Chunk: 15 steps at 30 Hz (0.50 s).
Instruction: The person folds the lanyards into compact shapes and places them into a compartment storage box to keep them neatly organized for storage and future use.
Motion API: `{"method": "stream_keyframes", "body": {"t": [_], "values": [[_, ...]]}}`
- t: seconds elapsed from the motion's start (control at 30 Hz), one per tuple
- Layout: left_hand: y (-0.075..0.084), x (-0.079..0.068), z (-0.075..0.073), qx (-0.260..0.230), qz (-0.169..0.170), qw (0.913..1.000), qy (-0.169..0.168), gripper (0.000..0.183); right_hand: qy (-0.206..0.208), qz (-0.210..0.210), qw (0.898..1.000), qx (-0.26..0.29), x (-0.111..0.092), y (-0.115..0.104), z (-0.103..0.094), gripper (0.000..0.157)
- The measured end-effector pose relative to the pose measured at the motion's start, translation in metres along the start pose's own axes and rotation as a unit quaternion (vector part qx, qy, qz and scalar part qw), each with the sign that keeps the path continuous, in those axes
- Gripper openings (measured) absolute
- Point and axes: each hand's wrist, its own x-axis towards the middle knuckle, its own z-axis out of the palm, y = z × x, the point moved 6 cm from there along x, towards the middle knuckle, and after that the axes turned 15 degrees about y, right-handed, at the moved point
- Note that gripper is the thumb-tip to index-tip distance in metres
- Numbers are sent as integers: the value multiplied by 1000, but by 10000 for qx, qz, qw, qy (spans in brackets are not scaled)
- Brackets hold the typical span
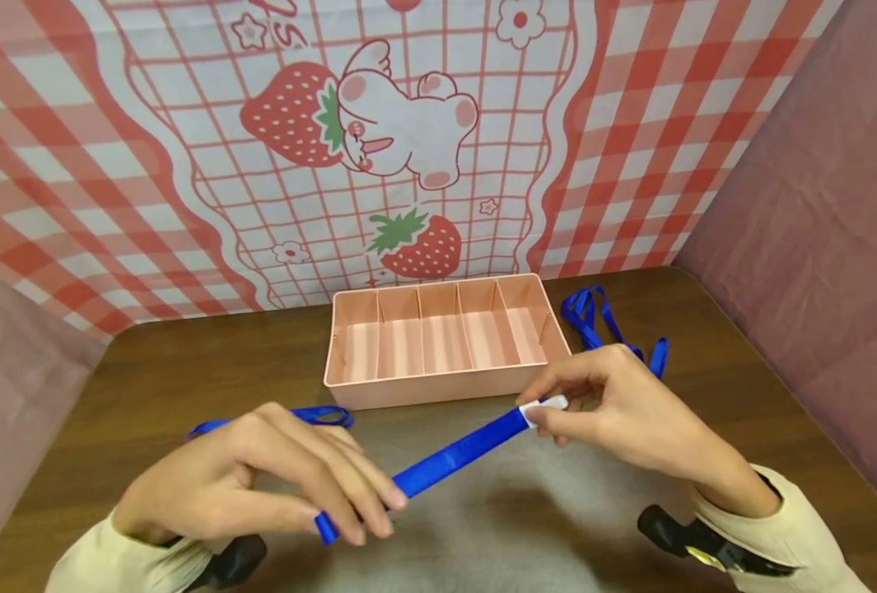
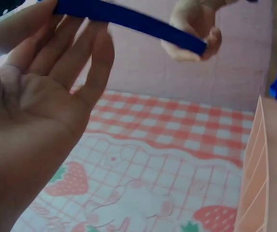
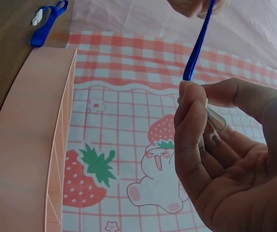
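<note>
A blue lanyard (image 1: 460, 455) is stretched at a slant between both hands, low in front of a pink divided box (image 1: 438, 385). My left hand (image 1: 268, 469) pinches its lower left end between thumb and fingers, and a short loop pokes out beyond them. At the upper right end, my right hand (image 1: 616, 412) grips the lanyard's white clip (image 1: 554, 403) between thumb and fingertips. In the right wrist view the clip (image 3: 216, 119) sticks out below the pinch, partly hidden by fingers. The box's several compartments hold nothing visible.
Another blue lanyard (image 1: 590, 317) lies right of the box, partly behind my right hand. A further blue lanyard (image 1: 323, 416) lies behind my left hand on the brown table (image 1: 149, 371). A strawberry-patterned cloth (image 1: 438, 148) hangs at the back.
</note>
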Motion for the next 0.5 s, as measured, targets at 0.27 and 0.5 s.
{"method": "stream_keyframes", "body": {"t": [0.27,0.5], "values": [[9,2,-4,1685,-98,9831,707,26,-79,-190,9998,6,-1,-3,5,9],[-12,-2,0,2925,-1438,9365,1297,21,-129,-423,9990,21,-3,-6,11,8]]}}
